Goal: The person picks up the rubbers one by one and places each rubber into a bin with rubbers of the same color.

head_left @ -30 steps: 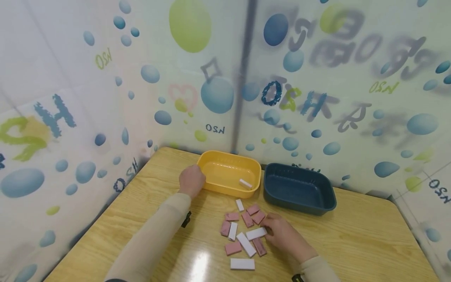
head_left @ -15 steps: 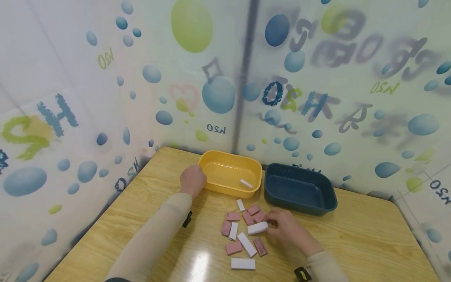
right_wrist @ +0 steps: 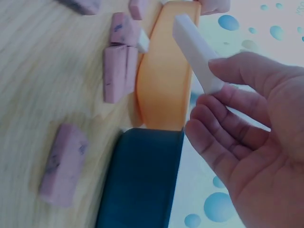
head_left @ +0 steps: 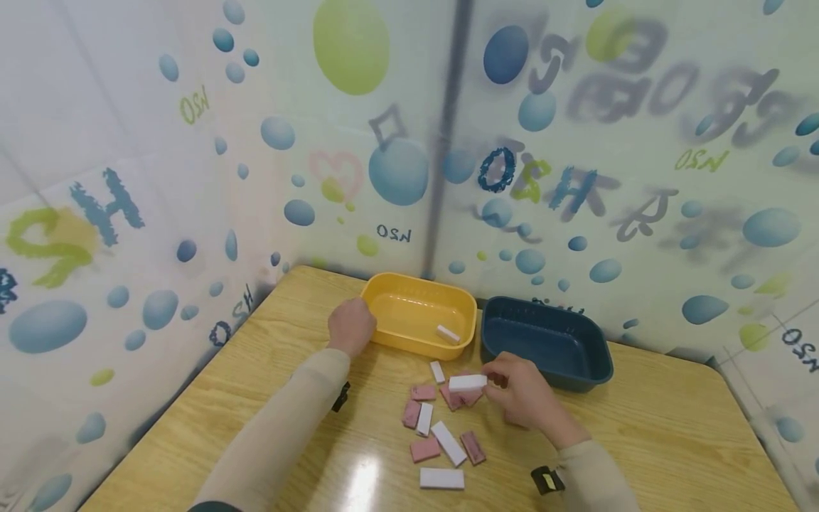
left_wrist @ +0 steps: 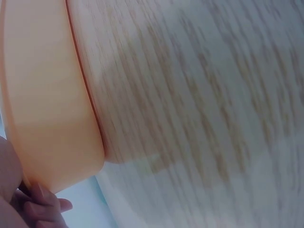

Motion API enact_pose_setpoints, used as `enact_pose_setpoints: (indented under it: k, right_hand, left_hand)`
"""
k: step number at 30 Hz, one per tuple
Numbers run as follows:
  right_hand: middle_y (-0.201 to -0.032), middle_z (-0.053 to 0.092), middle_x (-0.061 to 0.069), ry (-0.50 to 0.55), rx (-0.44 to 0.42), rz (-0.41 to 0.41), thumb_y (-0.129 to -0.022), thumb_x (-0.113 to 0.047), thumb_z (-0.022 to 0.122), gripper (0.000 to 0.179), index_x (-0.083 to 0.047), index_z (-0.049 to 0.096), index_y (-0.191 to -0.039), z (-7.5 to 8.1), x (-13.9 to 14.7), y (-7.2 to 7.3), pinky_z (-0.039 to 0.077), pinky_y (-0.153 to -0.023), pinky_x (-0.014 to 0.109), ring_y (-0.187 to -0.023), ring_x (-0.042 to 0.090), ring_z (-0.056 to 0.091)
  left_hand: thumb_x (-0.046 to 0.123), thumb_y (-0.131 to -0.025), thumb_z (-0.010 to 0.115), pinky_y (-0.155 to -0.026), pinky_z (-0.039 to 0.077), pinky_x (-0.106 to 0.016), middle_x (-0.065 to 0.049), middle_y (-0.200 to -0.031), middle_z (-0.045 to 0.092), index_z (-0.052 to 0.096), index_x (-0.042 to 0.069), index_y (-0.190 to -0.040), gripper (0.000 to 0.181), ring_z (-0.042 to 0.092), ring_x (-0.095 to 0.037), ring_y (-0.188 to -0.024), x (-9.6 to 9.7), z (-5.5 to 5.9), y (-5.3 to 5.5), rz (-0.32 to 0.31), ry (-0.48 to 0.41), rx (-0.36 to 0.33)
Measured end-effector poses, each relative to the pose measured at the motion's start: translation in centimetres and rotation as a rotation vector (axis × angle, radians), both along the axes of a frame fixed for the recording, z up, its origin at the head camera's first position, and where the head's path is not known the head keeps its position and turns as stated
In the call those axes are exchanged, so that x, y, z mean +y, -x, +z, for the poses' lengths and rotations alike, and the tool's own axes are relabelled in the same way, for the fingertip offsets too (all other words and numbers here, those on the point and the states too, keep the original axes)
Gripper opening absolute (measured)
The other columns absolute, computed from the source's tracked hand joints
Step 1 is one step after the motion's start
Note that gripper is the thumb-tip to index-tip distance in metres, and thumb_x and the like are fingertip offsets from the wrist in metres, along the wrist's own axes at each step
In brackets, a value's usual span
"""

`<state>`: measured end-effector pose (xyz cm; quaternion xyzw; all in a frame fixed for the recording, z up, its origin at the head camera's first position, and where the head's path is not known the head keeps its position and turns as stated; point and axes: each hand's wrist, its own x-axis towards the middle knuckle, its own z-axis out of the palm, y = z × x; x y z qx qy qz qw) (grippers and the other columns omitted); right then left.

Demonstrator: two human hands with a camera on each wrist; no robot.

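Observation:
My right hand [head_left: 530,395] pinches a white rectangular block [head_left: 467,383] by one end, between thumb and index finger. In the head view the block passes over several pink blocks [head_left: 453,398]; the right wrist view shows it raised, its far end [right_wrist: 184,29] pointing away from the palm. At the left end of the yellow bin [head_left: 409,345], my left hand [head_left: 351,327] grips the rim. Its curled fingers [left_wrist: 43,204] show at the bin's corner in the left wrist view. One small white block [head_left: 448,334] lies inside that bin.
A dark blue bin [head_left: 544,363] stands right of the yellow one, close beside it. More white blocks [head_left: 448,444] and pink blocks [head_left: 425,449] lie loose on the wooden table [head_left: 672,441] in front. Patterned curtain walls [head_left: 409,242] rise behind the bins.
My right hand has lifted the white block from among the others and moved it toward the bins. The left hand keeps its place on the yellow bin.

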<state>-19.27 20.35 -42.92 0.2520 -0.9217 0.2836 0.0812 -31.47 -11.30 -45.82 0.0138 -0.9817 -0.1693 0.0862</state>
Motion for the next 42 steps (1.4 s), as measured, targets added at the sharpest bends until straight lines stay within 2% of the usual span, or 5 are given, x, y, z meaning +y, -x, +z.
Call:
enact_pose_setpoints:
  k: [7,14,27,35,42]
  right_hand:
    - [-0.083,0.059,0.001,0.065,-0.005,-0.111,-0.087,-0.003,0.077,0.010,-0.005,0.076,-0.097,0.6,-1.4,1.3,0.048,-0.063,0.025,-0.072,0.011,0.054]
    - [-0.084,0.060,0.003,0.074,-0.010,-0.210,-0.090,-0.010,0.077,0.011,-0.003,0.076,-0.099,0.5,-2.9,2.9,0.049,-0.066,0.027,-0.073,0.014,0.054]
    - [-0.079,0.055,0.003,0.043,-0.043,-0.231,-0.093,-0.012,0.075,0.010,-0.002,0.073,-0.090,-0.7,-5.2,5.0,0.044,-0.067,0.033,-0.072,0.018,0.048]
    - [-0.085,0.058,0.007,-0.012,-0.061,-0.268,-0.094,-0.015,0.076,0.013,-0.002,0.073,-0.093,-1.1,-6.0,5.4,0.048,-0.071,0.037,-0.077,0.021,0.051]
    - [-0.085,0.058,0.009,-0.015,-0.028,-0.279,-0.093,-0.014,0.076,0.014,-0.001,0.072,-0.091,-1.1,-6.4,5.5,0.050,-0.070,0.039,-0.075,0.022,0.052]
  left_hand:
    - [0.007,-0.094,0.059,-0.047,0.048,-0.034,-0.009,-0.062,0.057,0.058,0.006,-0.063,0.031,0.055,-0.019,-0.055,0.2,0.2,-0.1,0.001,0.001,-0.004]
    - [0.008,-0.093,0.059,-0.045,0.045,-0.033,-0.008,-0.061,0.056,0.057,0.007,-0.061,0.032,0.054,-0.019,-0.053,0.0,-0.3,0.1,0.000,0.002,0.002]
    - [0.008,-0.093,0.059,-0.044,0.045,-0.033,-0.008,-0.059,0.055,0.057,0.006,-0.061,0.032,0.053,-0.018,-0.051,0.0,-0.3,0.1,-0.003,0.016,0.009]
    - [0.008,-0.094,0.059,-0.042,0.042,-0.032,-0.007,-0.058,0.054,0.056,0.007,-0.059,0.035,0.051,-0.018,-0.050,0.0,-0.3,0.2,-0.003,0.044,0.020]
    - [0.008,-0.094,0.059,-0.043,0.042,-0.033,-0.008,-0.058,0.055,0.056,0.008,-0.059,0.035,0.052,-0.019,-0.051,-0.1,-0.5,0.4,-0.009,0.034,0.021]
